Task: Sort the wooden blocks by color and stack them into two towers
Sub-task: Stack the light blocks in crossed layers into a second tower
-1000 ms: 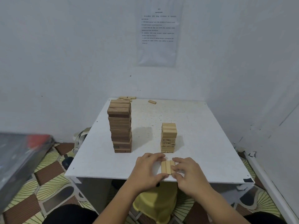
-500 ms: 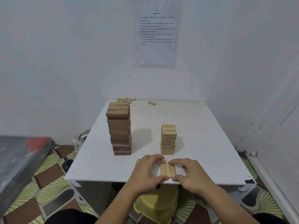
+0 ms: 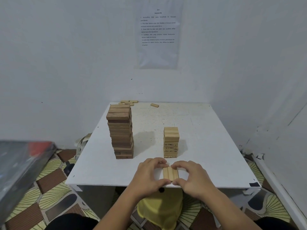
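Pinching a row of three light blocks (image 3: 170, 173) between the left hand (image 3: 149, 176) and the right hand (image 3: 194, 178) - fingers curled over the far ends, thumbs at the near ends. Hands close together, fingertips almost meeting above the row. Blocks flat and side by side on the white table (image 3: 216, 146), right at its near edge.

Just behind the row: the light tower (image 3: 171, 142), short and straight. To its left, well apart: the dark tower (image 3: 121, 131), much taller, with its top layers a bit out of line. Far back by the wall: a small pile of loose light blocks (image 3: 128, 102), plus one more block (image 3: 154, 105) alone to the right.

Looks like the step of squaring up a new layer for the light tower. Dark tower probably done; light one not yet, going by the loose blocks at the back.

Next, most likely: lift all three as one and set them on top of the light tower. Calls for a steady squeeze from both sides so the middle block does not slip out, then a soft landing - no bump to the short tower, no elbow near the tall one.

Farther out: a printed sheet of paper (image 3: 157, 34) on the wall, words too small to read. Under the table, a yellow stool (image 3: 159, 211) on a patterned floor. At the far left, a grey blurry thing (image 3: 21, 163); cannot tell what.
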`<state>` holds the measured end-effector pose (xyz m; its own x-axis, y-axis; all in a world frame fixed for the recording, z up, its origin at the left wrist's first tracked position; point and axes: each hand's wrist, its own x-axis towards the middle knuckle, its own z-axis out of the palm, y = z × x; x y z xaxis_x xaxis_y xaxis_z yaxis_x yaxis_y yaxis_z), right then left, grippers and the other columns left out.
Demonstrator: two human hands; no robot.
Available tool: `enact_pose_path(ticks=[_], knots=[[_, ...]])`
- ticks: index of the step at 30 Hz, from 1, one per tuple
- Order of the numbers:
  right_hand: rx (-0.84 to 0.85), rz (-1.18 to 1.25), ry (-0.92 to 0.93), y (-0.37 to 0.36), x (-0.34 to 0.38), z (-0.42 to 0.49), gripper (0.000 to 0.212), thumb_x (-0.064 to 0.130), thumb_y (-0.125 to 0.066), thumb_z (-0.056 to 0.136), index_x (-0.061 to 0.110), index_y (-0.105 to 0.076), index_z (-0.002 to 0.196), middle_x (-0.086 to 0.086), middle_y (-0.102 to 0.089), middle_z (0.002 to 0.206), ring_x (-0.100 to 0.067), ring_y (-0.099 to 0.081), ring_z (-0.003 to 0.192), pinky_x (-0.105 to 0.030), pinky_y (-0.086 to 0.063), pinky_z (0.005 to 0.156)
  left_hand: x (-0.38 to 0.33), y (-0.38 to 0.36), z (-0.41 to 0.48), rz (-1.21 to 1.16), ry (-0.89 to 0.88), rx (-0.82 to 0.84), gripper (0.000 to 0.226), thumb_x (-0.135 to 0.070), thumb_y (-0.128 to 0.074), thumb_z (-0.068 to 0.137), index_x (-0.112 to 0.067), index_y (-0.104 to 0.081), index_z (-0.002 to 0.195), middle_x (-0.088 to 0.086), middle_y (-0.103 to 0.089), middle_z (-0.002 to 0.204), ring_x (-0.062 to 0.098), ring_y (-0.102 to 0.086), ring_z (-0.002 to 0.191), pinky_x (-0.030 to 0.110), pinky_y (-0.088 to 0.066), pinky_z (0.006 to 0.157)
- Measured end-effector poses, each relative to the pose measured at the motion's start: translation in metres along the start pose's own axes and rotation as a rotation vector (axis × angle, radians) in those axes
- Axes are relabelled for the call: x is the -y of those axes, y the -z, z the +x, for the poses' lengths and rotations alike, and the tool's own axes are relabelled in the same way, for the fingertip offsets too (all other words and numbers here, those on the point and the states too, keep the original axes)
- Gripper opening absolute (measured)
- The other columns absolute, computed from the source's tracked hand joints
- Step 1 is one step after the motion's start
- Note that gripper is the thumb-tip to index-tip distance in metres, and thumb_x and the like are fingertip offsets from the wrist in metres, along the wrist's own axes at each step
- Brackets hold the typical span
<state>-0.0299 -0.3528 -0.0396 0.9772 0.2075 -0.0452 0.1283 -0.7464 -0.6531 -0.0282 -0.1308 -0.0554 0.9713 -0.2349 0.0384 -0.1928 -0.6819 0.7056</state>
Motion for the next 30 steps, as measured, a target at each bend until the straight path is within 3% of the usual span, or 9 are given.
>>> enact_pose_path(ticks=[9, 16, 24, 30], knots=[[-0.013, -0.020, 0.012, -0.002, 0.003, -0.002, 0.036, 0.050, -0.079, 0.072, 0.053, -0.060, 0.102, 0.026, -0.062, 0.112, -0.001, -0.056, 0.112, -0.028, -0.047, 0.099, 0.000, 0.000, 0.000, -0.051, 0.013, 0.013, 0.066, -0.067, -0.081, 0.067, -0.062, -0.046, 0.122, -0.034, -0.057, 0.124, 0.003, -0.055, 0.125, 0.038, -0.045, 0.110], [0.009, -0.018, 0.021, 0.003, 0.008, -0.003, 0.052, 0.048, -0.082, 0.071, 0.053, -0.056, 0.116, 0.033, -0.064, 0.117, 0.005, -0.059, 0.117, -0.029, -0.049, 0.103, -0.006, 0.002, -0.002, -0.061, 0.037, 0.010, 0.066, -0.067, -0.083, 0.064, -0.061, -0.048, 0.120, -0.034, -0.058, 0.122, 0.000, -0.056, 0.123, 0.037, -0.048, 0.108], [0.021, 0.041, -0.001, 0.009, 0.013, -0.006, 0.035, 0.044, -0.086, 0.067, 0.042, -0.068, 0.097, 0.028, -0.067, 0.105, -0.002, -0.062, 0.106, -0.025, -0.051, 0.098, -0.016, 0.011, -0.003, -0.048, 0.065, 0.098, 0.076, -0.068, -0.082, 0.064, -0.063, -0.041, 0.128, -0.037, -0.054, 0.127, 0.000, -0.048, 0.131, 0.039, -0.039, 0.116], [0.062, 0.127, -0.008, 0.020, 0.018, -0.016, 0.033, 0.040, -0.087, 0.066, 0.041, -0.070, 0.094, 0.029, -0.069, 0.106, -0.003, -0.062, 0.105, -0.023, -0.051, 0.100, -0.041, 0.026, -0.015, -0.090, -0.002, 0.132, 0.080, -0.068, -0.084, 0.068, -0.062, -0.038, 0.133, -0.035, -0.058, 0.125, -0.008, -0.045, 0.130, 0.025, -0.033, 0.116]])
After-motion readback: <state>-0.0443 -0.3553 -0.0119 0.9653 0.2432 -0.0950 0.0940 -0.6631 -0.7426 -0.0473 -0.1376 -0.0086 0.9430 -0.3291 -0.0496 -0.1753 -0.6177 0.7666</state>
